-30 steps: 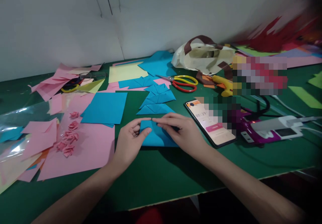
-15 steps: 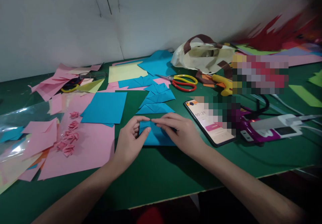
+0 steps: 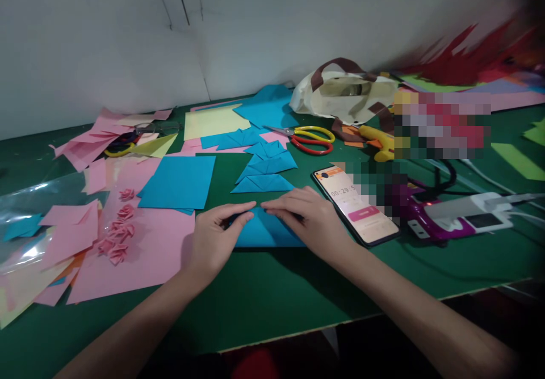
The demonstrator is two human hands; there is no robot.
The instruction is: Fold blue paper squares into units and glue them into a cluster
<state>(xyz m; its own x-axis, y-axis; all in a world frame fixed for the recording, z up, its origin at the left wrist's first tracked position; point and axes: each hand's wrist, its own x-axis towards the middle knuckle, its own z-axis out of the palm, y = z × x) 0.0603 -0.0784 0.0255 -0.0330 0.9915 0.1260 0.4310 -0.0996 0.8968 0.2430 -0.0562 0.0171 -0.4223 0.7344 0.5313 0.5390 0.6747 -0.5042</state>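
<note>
A sheet of blue paper (image 3: 268,232) lies on the green table, its straight lower edge toward me. My left hand (image 3: 219,237) pinches its far left part between thumb and fingers. Opposite it, my right hand (image 3: 309,214) pinches the far right part, the fingertips of both hands almost meeting at the top edge. My fingers hide the paper's side corners. Just beyond the hands, several folded blue paper pieces (image 3: 264,183) overlap in a row. To the left of them lies a stack of blue paper squares (image 3: 179,181).
Pink paper roses (image 3: 121,228) rest on a pink sheet (image 3: 162,254) at left. Scissors (image 3: 313,140) with red and yellow handles lie behind. At right are a phone (image 3: 357,209), a purple power strip (image 3: 443,220) with cables, and a cream bag (image 3: 344,92).
Both hands have slid apart along the blue paper, the left leftward and the right slightly rightward. The fold between the fingertips now looks flatter.
</note>
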